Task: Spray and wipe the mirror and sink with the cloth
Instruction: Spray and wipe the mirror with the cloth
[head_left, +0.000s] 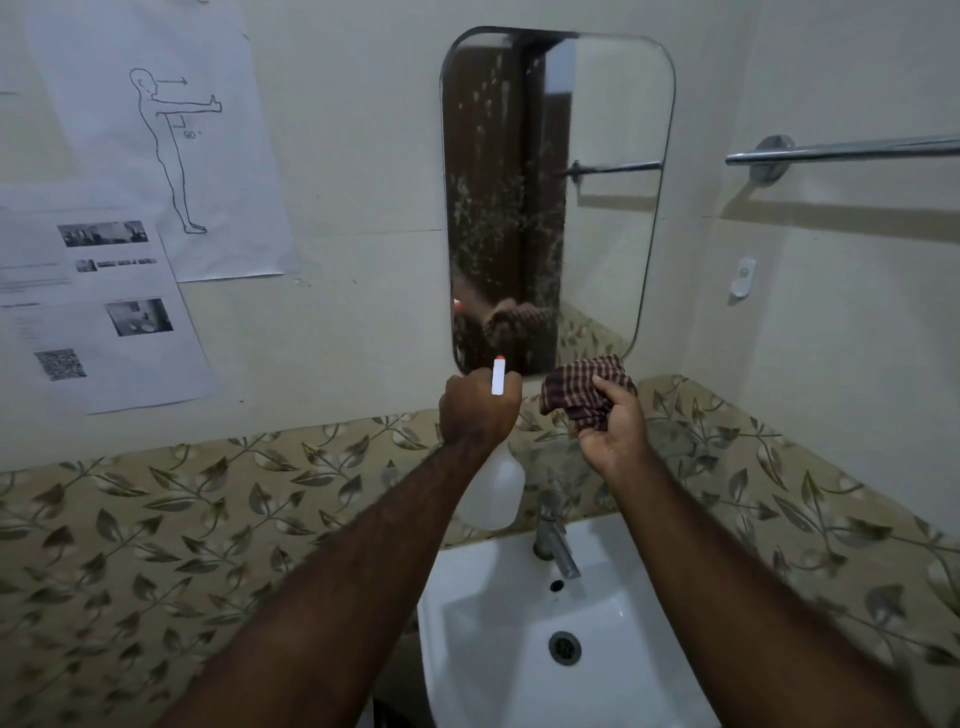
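Observation:
A rounded rectangular mirror (597, 130) hangs on the wall, its left half speckled with droplets. My left hand (475, 408) grips a translucent white spray bottle (496, 491) just below the mirror's bottom edge, nozzle pointing at the glass. To its right, my right hand (613, 428) holds a bunched brown checked cloth (584, 387) near the mirror's lower right corner. Under both arms sits the white sink (467, 613) with a metal tap (553, 540) and a drain.
A chrome towel rail (841, 150) runs along the right wall, with a small white hook (744, 275) below it. Printed paper sheets (104, 312) are stuck to the wall at left. A leaf-patterned tile band (156, 519) surrounds the sink.

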